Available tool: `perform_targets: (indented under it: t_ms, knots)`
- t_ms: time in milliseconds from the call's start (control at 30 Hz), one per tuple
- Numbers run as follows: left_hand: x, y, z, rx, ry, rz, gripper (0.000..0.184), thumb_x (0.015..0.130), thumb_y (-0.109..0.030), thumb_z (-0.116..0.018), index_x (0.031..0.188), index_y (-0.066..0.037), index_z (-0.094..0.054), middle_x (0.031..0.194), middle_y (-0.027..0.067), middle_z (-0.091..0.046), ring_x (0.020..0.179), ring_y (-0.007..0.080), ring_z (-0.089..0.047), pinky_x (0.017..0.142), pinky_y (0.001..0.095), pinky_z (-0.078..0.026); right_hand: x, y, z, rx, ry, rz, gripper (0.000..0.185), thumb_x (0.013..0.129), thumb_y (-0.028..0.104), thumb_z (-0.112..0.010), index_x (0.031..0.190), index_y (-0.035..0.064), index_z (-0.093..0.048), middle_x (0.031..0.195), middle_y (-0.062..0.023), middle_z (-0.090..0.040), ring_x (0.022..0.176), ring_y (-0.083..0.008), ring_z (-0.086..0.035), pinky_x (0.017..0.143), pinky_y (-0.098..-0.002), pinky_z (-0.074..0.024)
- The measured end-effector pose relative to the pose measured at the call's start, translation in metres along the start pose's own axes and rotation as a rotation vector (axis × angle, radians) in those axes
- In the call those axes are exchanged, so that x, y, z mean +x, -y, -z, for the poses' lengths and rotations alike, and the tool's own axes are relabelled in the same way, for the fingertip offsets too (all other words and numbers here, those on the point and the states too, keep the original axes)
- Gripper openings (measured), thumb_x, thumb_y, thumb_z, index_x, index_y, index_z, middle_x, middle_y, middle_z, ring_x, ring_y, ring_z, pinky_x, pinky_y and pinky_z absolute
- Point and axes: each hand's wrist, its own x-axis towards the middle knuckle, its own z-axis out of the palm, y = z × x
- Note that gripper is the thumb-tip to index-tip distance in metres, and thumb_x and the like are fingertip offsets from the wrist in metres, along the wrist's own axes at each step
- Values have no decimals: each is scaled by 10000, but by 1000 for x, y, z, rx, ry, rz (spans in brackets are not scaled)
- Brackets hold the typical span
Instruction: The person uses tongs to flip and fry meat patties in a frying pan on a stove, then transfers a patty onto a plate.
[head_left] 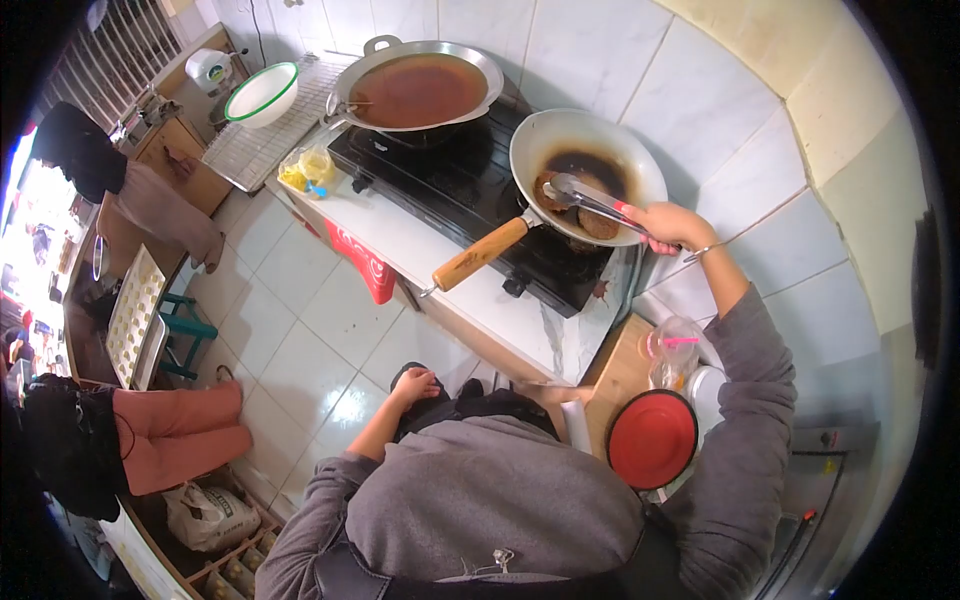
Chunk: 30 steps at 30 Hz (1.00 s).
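My right hand [672, 226] is closed on a pair of metal tongs [590, 197], which reach into a pale pan [640, 160] with a wooden handle [485, 252]. Browned patties [600, 224] lie in dark oil in this pan, and the tongs' tips are against one of them. Whether the tips pinch it I cannot tell. My left hand [416, 384] rests by my dark trousers, fingers loosely bent, with nothing seen in it. The pan sits on the near burner of a black gas stove [430, 190].
A wide metal wok [490, 80] of reddish-brown liquid occupies the far burner. Beyond it are a wire rack [235, 155] and a green-rimmed bowl [262, 97]. A red round lid [652, 440] lies at my right. Two other people stand left, near a filled tray [135, 310] and a green stool [190, 325].
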Motion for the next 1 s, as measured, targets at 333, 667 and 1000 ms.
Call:
perform_targets:
  t_ms: [333,667,1000]
  knots:
    - [0,1,0,-10,-11,17,327,816,-176,-511,1026,68,-453,884,149,-522,721,228,-586,612,298,-516,-8,-9,-3,-31,73,-40,664,780,622,-310,633,-4,-477,464,-57,-446,343,-131,-410,335,-259,-356]
    - [9,5,2,-14,4,5,327,814,-177,-510,1022,69,-451,877,145,-519,728,231,-586,620,299,-519,-3,-1,6,-53,54,0,660,774,624,-323,629,-2,-471,456,-55,-442,339,-134,-407,329,-265,-342]
    - [12,13,5,-64,-3,-2,335,813,-184,-511,1030,62,-445,877,148,-525,725,234,-586,632,309,-518,16,-4,6,-70,41,-54,624,775,602,-363,612,5,-450,452,-68,-434,342,-143,-413,337,-273,-353]
